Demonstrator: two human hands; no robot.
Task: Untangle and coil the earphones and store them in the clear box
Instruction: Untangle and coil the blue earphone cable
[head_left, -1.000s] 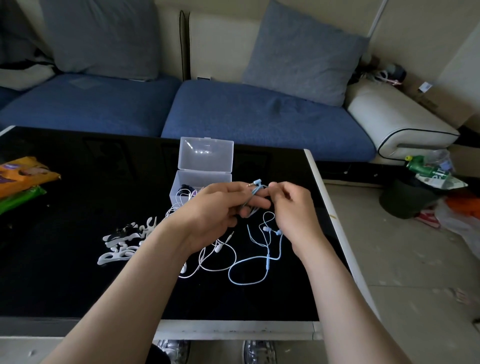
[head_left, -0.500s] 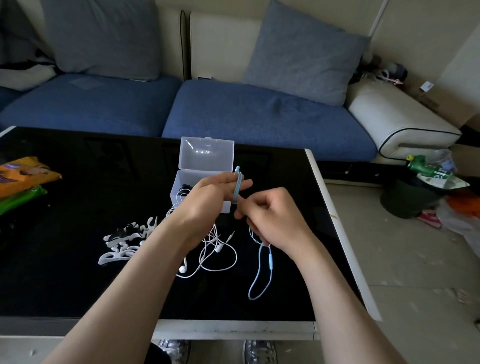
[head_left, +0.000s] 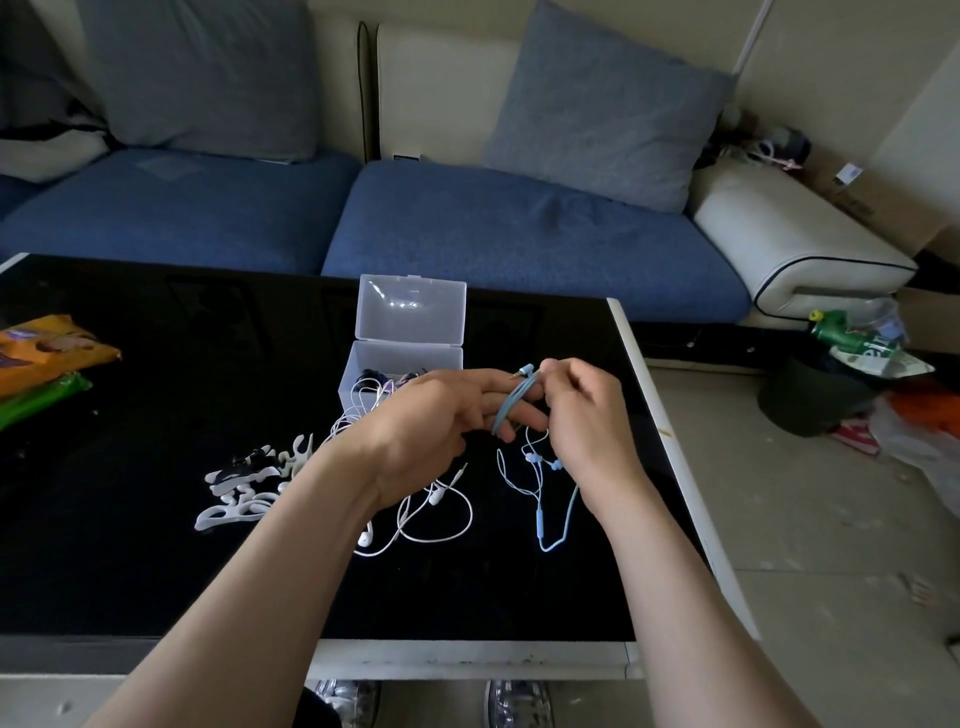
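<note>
— What is different from a moment ago?

— The right hand (head_left: 587, 421) has come back up. Half a second ago it was down below the other one, drawing the cord taut. Now it pinches the plug end of the blue earphones (head_left: 540, 519) right at the fingertips of the left hand (head_left: 441, 415), in the centre of the frame.

— And the left hand?

— Its fingers are held out fairly straight, and the blue cord lies wound round two of them as a flat band. I cannot tell whether the thumb clamps anything.

— So that is another turn on?

— It looks so. The slack loop hangs shorter than it did and only just reaches the black table (head_left: 156, 545), right of centre. The two blue buds dangle just under the right hand.

— How far along is the job, would you say?

— The blue pair seems free of knots and partly coiled, with a few more turns to go by my guess. The clear box (head_left: 447, 361) stands just above the hands in the frame, its lid up, with some dark cord already inside.

— Anything else waiting?

— The white earphones (head_left: 435, 496) sprawl loose on the table below the left hand, not yet coiled. Their cord trails up toward the box.
</note>
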